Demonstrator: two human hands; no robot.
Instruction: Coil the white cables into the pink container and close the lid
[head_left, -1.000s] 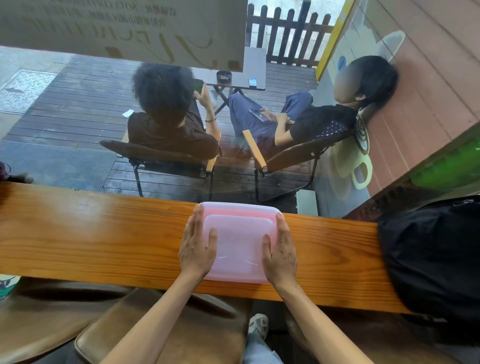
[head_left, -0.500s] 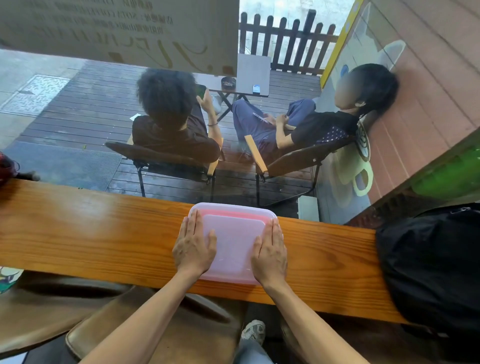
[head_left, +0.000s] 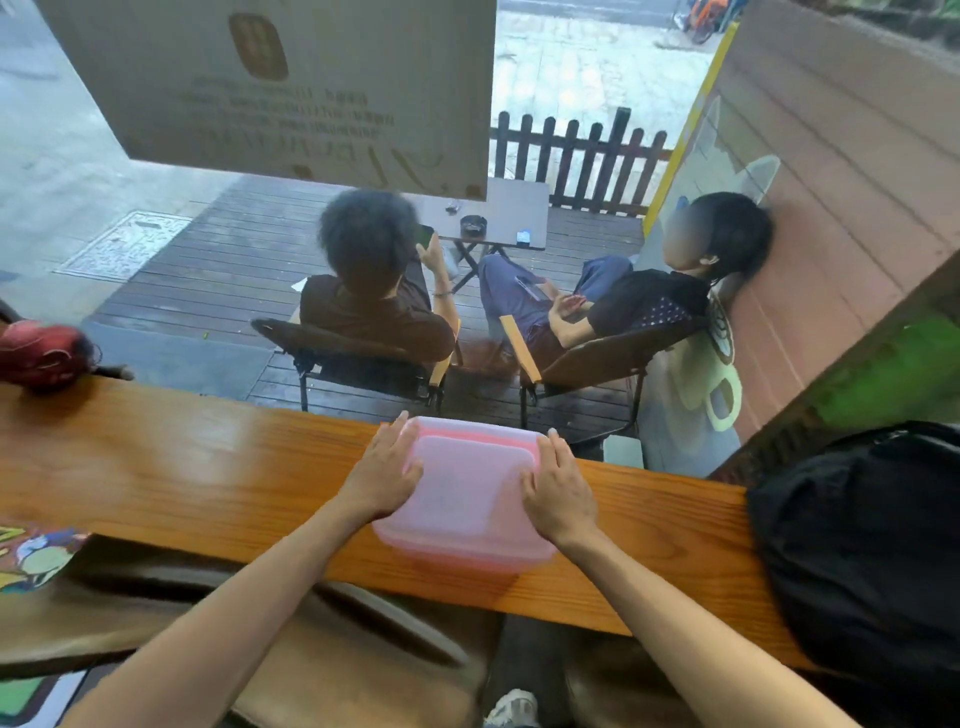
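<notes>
head view: left hand (head_left: 382, 475), right hand (head_left: 561, 491) flat on pink lid (head_left: 467, 493), fingers (head_left: 393, 439) straight, together

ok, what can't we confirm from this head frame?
White cables: none visible in the head view; the frosted lid of the pink container hides the inside.
Lid seal: the side rims lie under the left hand and right hand, and the near rim is blurred.
Black bag: cut off by the right edge.

Bright daylight through window, sheen on counter (head_left: 156, 467), warped edges
</notes>
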